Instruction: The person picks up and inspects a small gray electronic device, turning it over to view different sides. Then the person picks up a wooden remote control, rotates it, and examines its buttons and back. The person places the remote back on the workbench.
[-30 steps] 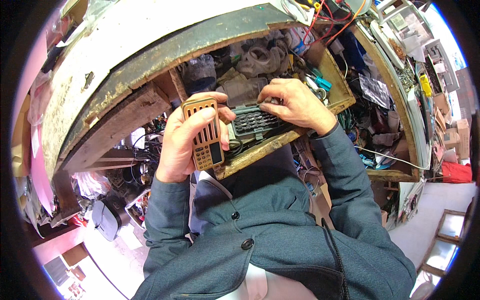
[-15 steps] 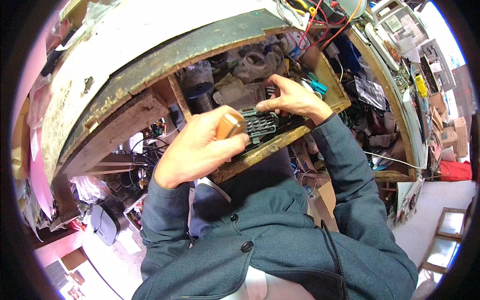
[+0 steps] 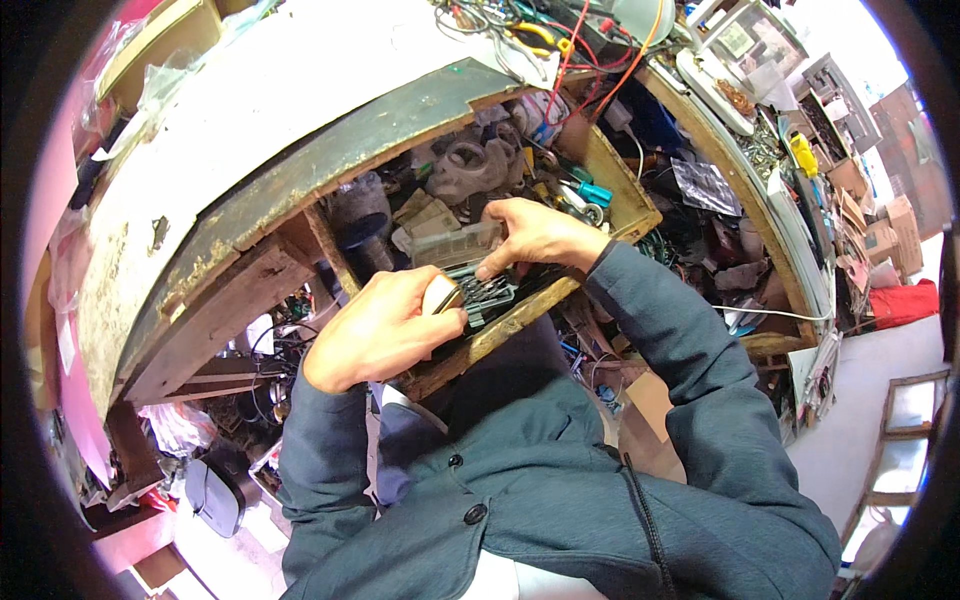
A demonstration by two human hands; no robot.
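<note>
My left hand point(image 3: 375, 325) is closed around a rounded, pale yellow-brown thing point(image 3: 440, 296) with a dark stripe, only its end showing. Its fingers sit against the left end of an opened drill bit case point(image 3: 488, 297), where several dark bits lie side by side. A clear plastic lid point(image 3: 450, 246) stands up at the far side of the bits. From the right, my right hand point(image 3: 545, 238) grips the case's far right part, thumb over the bits and fingers curled behind. The case is above a cluttered wooden drawer, near its front edge point(image 3: 510, 337).
In the drawer lie a grey moulded part point(image 3: 465, 172), a dark blue cylinder point(image 3: 368, 245) and a teal-handled tool point(image 3: 592, 193). The worn bench top point(image 3: 300, 90) curves beyond it. Red leads point(image 3: 572, 60) and yellow-handled pliers point(image 3: 535, 38) lie at the far edge. A white cable point(image 3: 770, 313) hangs at right.
My head view has shifted, so the drawer sits lower and further left. My left hand has turned the yellow-brown thing, and my right thumb now reaches further over the bits.
</note>
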